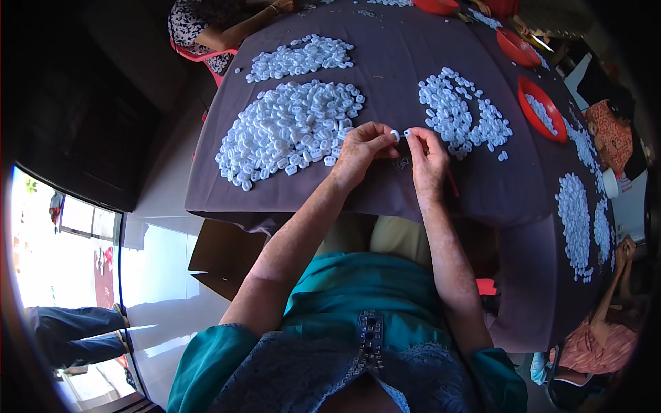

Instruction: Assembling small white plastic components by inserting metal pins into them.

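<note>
My left hand point(363, 150) pinches a small white plastic piece point(394, 134) between thumb and fingertips above the grey tablecloth point(385, 62). My right hand point(427, 155) holds another small white piece point(407, 132) right next to it, the two pieces almost touching. A big heap of the same white pieces point(289, 127) lies just left of my left hand. A second, looser heap point(461, 110) lies just right of my right hand. A thin red stick point(452, 184) shows below my right hand; whether the hand holds it is unclear.
Another heap point(299, 56) lies farther back. Red bowls point(544, 110) point(518, 47) with white pieces stand at the right, and more heaps point(575, 213) line the right side. Other people sit at the far left point(206, 31) and lower right point(602, 330). Cardboard point(220, 255) lies on the floor.
</note>
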